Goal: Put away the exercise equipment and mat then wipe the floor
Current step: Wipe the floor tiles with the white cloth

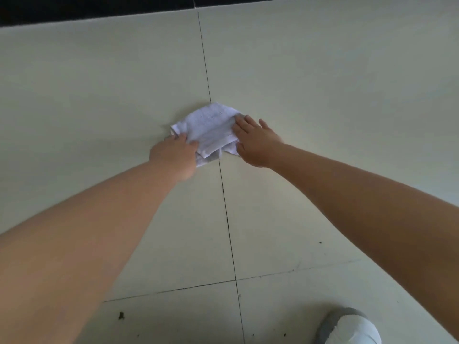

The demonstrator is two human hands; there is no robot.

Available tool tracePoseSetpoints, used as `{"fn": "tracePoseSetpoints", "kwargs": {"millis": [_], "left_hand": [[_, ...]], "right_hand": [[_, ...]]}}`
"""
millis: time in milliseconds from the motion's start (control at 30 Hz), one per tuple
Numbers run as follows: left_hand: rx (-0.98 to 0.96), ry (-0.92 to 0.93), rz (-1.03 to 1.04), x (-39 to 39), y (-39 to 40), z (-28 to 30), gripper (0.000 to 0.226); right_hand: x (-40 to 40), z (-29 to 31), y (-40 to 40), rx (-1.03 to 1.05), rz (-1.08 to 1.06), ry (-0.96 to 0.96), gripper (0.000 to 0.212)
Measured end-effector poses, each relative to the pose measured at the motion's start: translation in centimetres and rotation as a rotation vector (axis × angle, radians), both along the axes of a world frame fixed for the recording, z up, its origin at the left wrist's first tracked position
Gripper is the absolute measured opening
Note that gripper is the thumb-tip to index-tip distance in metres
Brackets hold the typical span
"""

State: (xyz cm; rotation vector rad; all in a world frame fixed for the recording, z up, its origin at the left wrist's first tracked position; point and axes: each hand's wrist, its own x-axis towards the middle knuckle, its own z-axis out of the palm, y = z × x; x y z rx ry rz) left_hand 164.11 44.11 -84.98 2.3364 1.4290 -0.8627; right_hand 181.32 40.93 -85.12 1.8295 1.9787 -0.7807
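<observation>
A crumpled white cloth (211, 127) lies on the pale tiled floor (323, 83), over a dark grout line. My left hand (173, 155) is on the cloth's near left corner, its fingers bent down onto the fabric. My right hand (255, 142) lies flat on the cloth's right edge with its fingers spread and straight. Both arms are stretched forward. No exercise equipment or mat is in view.
A dark wall base (99, 8) runs along the top of the view. A white and grey shoe (350, 328) shows at the bottom right. Small dark specks of dirt (121, 315) dot the near tiles. Grout lines cross at the lower middle.
</observation>
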Motion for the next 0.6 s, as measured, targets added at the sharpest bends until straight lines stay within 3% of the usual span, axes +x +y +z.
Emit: {"fn": "tracePoseSetpoints", "kwargs": {"millis": [100,300,500,600], "left_hand": [[-0.003,0.050,0.100,-4.0,-1.0,-0.2,0.032],[-0.024,0.089,0.263,-8.9,-7.0,1.1,0.035],[-0.066,0.229,0.051,-4.8,-12.2,2.2,0.037],[-0.129,0.182,-0.047,-0.9,-13.4,1.2,0.033]], "right_hand": [[-3.3,-0.6,-1.5,0.042,0.101,0.126,0.053],[-9.3,-1.4,-4.5,0.014,0.296,0.116,0.055],[-6.9,-0.7,-7.9,0.015,0.333,0.071,0.051],[-3.4,-1.1,-10.5,0.252,0.308,0.092,0.044]]}}
